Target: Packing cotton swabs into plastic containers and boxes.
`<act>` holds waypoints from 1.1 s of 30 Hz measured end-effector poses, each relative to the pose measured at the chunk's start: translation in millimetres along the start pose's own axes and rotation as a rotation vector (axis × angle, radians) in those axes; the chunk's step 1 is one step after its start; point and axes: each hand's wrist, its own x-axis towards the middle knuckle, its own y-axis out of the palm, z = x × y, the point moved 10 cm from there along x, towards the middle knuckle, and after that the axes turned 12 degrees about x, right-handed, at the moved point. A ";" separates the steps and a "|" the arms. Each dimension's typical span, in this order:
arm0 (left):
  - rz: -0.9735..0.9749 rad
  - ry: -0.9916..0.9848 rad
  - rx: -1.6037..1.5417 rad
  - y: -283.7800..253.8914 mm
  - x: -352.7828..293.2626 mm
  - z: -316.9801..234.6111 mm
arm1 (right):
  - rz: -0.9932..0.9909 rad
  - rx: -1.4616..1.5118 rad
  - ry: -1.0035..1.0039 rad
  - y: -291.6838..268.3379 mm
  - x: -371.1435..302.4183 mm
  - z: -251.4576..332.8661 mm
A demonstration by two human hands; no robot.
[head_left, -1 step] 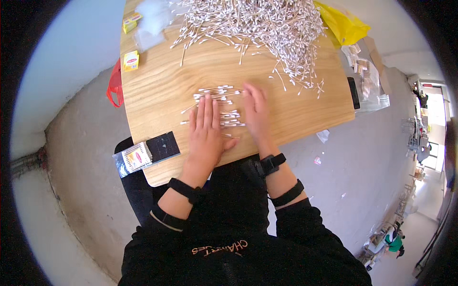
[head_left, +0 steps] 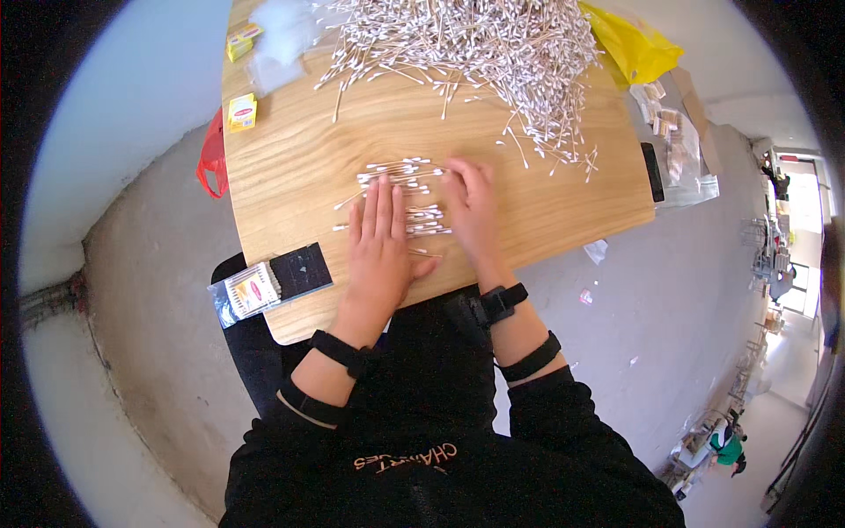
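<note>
My left hand [head_left: 377, 231] lies flat with fingers stretched, over a small spread of cotton swabs [head_left: 425, 220] on the wooden table. Their sticks run roughly sideways, and white tips show on both sides of my fingers. Just to the right, my right hand [head_left: 471, 198] has its fingers bent, slightly blurred. Its fingertips are at the right end of an upper swab [head_left: 424, 173]; whether they grip it I cannot tell. Farther back lies a big heap of loose cotton swabs [head_left: 493, 44], with strays along its near edge.
A packed bag of swabs [head_left: 253, 289] lies by a black flat object [head_left: 301, 267] at the near left corner. Small yellow boxes [head_left: 242, 112] and clear plastic bags [head_left: 280, 40] sit on the left. Right: a yellow bag [head_left: 634, 44], a dark phone-like object [head_left: 652, 172] and bagged bundles [head_left: 682, 150].
My right hand's fingers have shifted slightly, bending in at the right ends of the swabs. My left hand stays where it was.
</note>
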 end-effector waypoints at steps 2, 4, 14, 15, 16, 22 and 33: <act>0.013 0.004 0.001 0.4 -1.3 1.2 | 0.076 -0.092 0.011 7.6 -0.1 -0.8; -0.038 0.003 -0.031 -2.7 1.1 2.3 | 0.040 -0.063 0.060 1.8 -1.8 -1.1; -0.071 -0.042 0.144 -8.5 12.8 5.8 | 0.371 0.414 -0.100 2.4 -23.5 203.0; -0.064 -0.073 0.108 -13.3 -1.8 25.4 | 0.442 0.617 -0.124 -36.0 -40.1 219.6; -0.091 -0.035 -0.028 -17.4 3.2 2.9 | 0.471 0.701 -0.158 -60.4 -16.4 233.9; -0.031 -0.008 -0.004 1.5 -17.5 2.8 | 0.728 1.492 -0.271 -11.9 -64.4 321.4; -0.017 0.004 -0.010 -8.4 -29.2 -1.8 | 0.502 1.432 -0.279 -15.4 -65.7 317.4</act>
